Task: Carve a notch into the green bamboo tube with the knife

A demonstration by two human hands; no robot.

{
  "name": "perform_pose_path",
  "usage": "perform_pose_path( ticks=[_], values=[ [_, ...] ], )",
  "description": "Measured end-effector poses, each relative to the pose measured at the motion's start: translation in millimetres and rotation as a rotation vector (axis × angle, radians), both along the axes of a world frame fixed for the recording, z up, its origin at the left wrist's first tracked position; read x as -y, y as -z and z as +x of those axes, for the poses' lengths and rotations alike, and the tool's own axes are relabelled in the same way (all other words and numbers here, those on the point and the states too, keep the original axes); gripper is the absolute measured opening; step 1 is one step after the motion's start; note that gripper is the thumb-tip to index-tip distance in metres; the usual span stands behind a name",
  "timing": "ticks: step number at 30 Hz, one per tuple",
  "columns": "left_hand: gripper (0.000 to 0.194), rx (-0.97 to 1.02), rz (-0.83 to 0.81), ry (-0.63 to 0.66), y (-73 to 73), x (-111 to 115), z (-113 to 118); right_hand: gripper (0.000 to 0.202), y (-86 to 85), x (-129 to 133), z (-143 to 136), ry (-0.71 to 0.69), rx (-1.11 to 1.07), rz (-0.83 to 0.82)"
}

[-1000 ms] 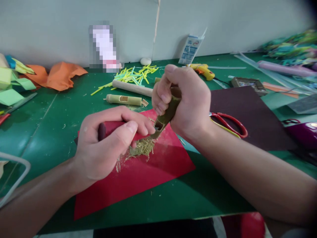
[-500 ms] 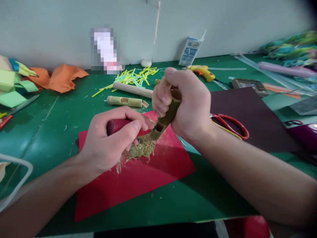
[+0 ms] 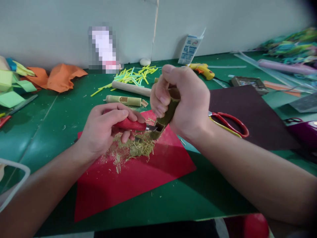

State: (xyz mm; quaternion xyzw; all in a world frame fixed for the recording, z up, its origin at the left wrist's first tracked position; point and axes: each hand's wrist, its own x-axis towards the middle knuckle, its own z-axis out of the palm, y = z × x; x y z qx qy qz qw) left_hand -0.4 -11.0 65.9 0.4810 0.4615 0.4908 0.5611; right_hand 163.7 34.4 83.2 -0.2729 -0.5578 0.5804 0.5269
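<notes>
My left hand point(image 3: 106, 127) is closed round the red handle of a carving knife point(image 3: 132, 125). Its short metal blade points right and meets the cut-out opening near the lower end of a green bamboo tube point(image 3: 166, 115). That tube slants down to the left, gripped by my right hand point(image 3: 184, 100) with the fingers wrapped round its upper part. Beneath them, a heap of shavings point(image 3: 142, 147) lies on a red sheet point(image 3: 148, 172). A second bamboo piece point(image 3: 123, 100), also with a cut opening, rests behind my left hand.
Red-handled scissors point(image 3: 230, 124) lie on a dark sheet point(image 3: 257, 122) at the right. Farther back are a wooden rod point(image 3: 131, 88), yellow and green strips point(image 3: 135, 76), a yellow glue gun point(image 3: 201, 71) and a blue-white carton point(image 3: 190, 49). Orange paper point(image 3: 61, 77) lies at the left.
My left hand has shifted slightly left and changed its hold on the knife, so more of the handle and the blade show. My right hand and the tube have barely moved.
</notes>
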Motion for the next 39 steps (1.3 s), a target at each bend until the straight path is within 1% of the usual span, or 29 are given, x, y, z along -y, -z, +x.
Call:
perform_pose_path(
  ticks=[4,8,13,15,17,21,22,25,26,28,31,33,36,38,39],
  values=[
    [0.015,0.047,-0.019,0.005,6.1,2.5,-3.0,0.049,0.4,0.9,-1.1,-0.026,-0.034,0.024],
    [0.014,0.089,-0.034,0.016,9.8,4.8,-4.1,0.047,0.8,1.9,-1.2,-0.038,-0.093,0.013],
    [0.014,0.067,-0.053,0.012,15.9,10.9,1.1,0.047,1.3,5.8,-1.4,-0.035,-0.093,0.026],
    [0.014,0.019,-0.023,0.031,13.9,14.4,2.4,0.048,1.8,6.5,-1.5,-0.035,-0.086,0.055],
    [0.015,-0.128,0.027,0.066,6.6,17.0,1.6,0.048,2.4,5.1,-1.0,-0.031,-0.075,0.071],
    [0.011,-0.616,0.174,0.109,-15.6,16.0,-5.5,0.048,1.8,-0.4,1.3,-0.045,0.003,0.068],
    [0.011,-0.710,0.213,0.130,-19.9,14.9,-7.7,0.048,1.2,-1.1,2.0,-0.051,0.023,0.069],
    [0.011,-0.905,0.264,0.203,-26.6,12.2,-13.8,0.050,-1.1,-0.4,3.9,-0.117,0.068,0.064],
    [0.013,-0.963,0.294,0.236,-27.4,12.1,-15.6,0.050,-2.0,0.3,4.5,-0.147,0.091,0.063],
    [0.023,-1.080,0.406,0.310,-28.7,13.3,-18.9,0.050,-3.3,1.5,5.8,-0.186,0.165,0.061],
    [0.035,-1.229,0.565,0.412,-30.0,16.7,-23.2,0.050,-4.3,1.2,7.5,-0.194,0.249,0.062],
    [0.037,-1.290,0.641,0.443,-28.5,18.3,-25.5,0.049,-4.6,-0.1,8.1,-0.215,0.227,0.071],
    [0.037,-1.354,0.752,0.458,-21.2,18.4,-27.6,0.049,-5.0,-1.3,8.5,-0.268,0.167,0.090],
    [0.036,-1.385,0.776,0.460,-15.5,17.4,-27.7,0.050,-5.3,-0.7,8.7,-0.278,0.176,0.076],
    [0.036,-1.400,0.759,0.467,-13.3,16.8,-27.3,0.050,-5.4,-0.1,8.6,-0.279,0.187,0.066]
  ],
)
